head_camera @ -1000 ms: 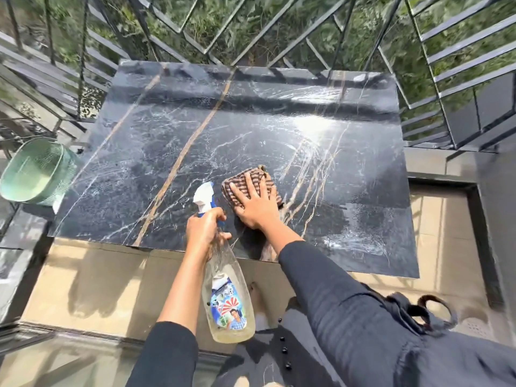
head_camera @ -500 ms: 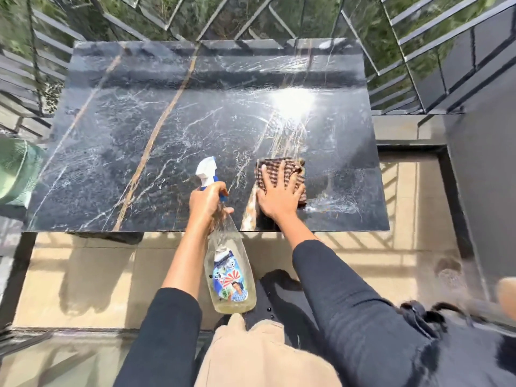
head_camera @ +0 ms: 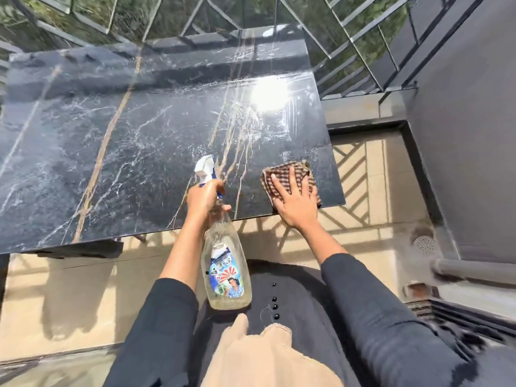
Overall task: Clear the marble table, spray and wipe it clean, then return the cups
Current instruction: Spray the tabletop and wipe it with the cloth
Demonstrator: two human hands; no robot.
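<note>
The black marble table [head_camera: 125, 141] with gold and white veins fills the upper left and looks wet and streaked. A brown checked cloth [head_camera: 284, 174] lies at the table's near right corner, and my right hand [head_camera: 296, 202] presses flat on it with fingers spread. My left hand [head_camera: 205, 198] grips the neck of a clear spray bottle [head_camera: 226, 266] with a white and blue nozzle, held just over the table's near edge. No cups are in view.
A dark metal railing [head_camera: 349, 37] with greenery behind runs along the far side and right. Beige floor tiles [head_camera: 363, 177] lie beside the table. A grey wall [head_camera: 460, 135] stands at the right, with a floor drain [head_camera: 424, 243] at its foot.
My right hand has slid the cloth to the right, from the table's near middle to its near right corner. The left hand keeps holding the bottle. The view has shifted right.
</note>
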